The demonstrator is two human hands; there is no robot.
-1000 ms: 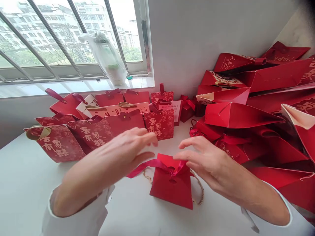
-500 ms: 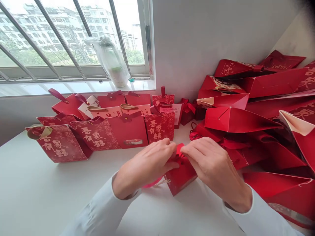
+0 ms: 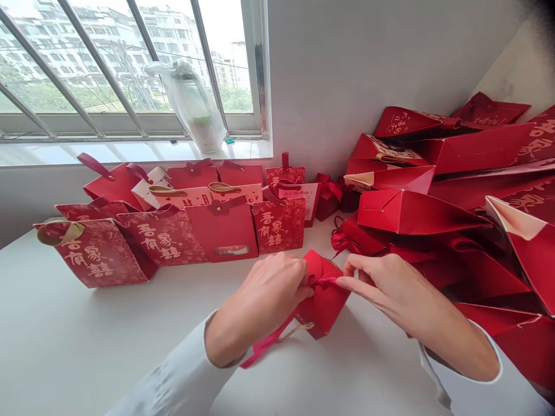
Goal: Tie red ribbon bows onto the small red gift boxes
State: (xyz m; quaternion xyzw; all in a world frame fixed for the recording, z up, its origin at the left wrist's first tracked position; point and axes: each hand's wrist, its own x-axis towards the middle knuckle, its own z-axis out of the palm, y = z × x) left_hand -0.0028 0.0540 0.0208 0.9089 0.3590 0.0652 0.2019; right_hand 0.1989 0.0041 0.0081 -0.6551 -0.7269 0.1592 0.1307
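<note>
Right hand (image 3: pixel 396 289) has shifted outward, pinching the magenta satin ribbon (image 3: pixel 330 281) on the small red paper box (image 3: pixel 326 307), which sits on the white desk (image 3: pixel 173 335). Left hand (image 3: pixel 262 300) pinches across the knot; both sides held.

The small red card box (image 3: pixel 326 309) now sits turned on the table. Both hands, open above it earlier, are at its glossy magenta ribbon (image 3: pixel 267 345): the left hand (image 3: pixel 273 294) closed by the knot, the right hand (image 3: pixel 388 286) pinching one end.
</note>
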